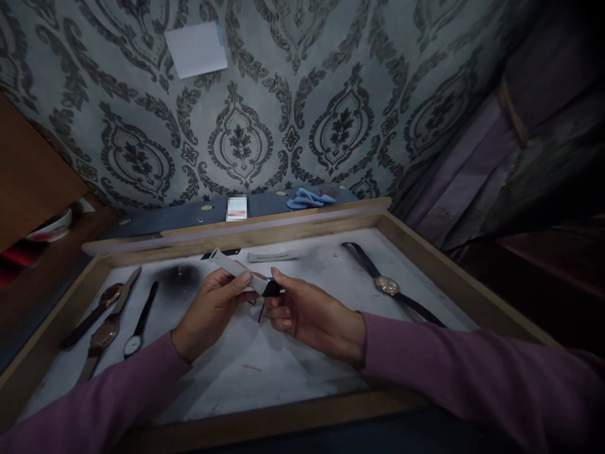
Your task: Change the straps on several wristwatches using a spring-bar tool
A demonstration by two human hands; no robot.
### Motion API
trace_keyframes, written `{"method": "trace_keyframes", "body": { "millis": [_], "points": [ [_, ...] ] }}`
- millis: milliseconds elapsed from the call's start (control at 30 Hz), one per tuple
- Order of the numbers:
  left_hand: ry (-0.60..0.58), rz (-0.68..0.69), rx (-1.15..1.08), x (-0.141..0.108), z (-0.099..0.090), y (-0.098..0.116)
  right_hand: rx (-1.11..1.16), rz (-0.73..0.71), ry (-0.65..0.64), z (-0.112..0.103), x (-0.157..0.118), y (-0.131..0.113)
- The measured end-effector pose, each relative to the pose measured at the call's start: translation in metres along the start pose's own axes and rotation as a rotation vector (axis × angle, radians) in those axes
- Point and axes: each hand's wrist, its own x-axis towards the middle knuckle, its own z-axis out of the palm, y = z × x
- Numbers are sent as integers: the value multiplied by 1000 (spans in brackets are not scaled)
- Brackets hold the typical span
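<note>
Over the middle of a shallow wooden tray (265, 419), my left hand (212, 309) pinches a white watch strap (225, 261) between thumb and fingers. At the strap's right end is a small black watch case (271, 289), gripped by the fingertips of my right hand (312, 318). A thin dark piece (261, 313) hangs below the case; I cannot tell what it is. Just behind my hands lies a loose pale strap with holes (273, 256). Part of a black strap (232, 252) shows beside it, partly hidden by the white one.
Several watches lie at the tray's left, including a brown one (104, 331) and a white-faced one (133, 344). A gold-cased watch (387, 285) lies at the right. Behind the tray's raised rim are a phone (237, 208) and a blue cloth (309, 198).
</note>
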Motion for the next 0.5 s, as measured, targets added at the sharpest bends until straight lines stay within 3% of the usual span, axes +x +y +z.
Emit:
{"method": "trace_keyframes", "body": {
  "millis": [200,333,500],
  "points": [
    [45,13,24,0,0,10,-3,19,23,1,0,0],
    [51,-5,2,0,-1,9,8,39,73,5,-2,-1],
    [24,-19,-8,1,-2,5,27,67,41,4,-3,-2]
  ]
}}
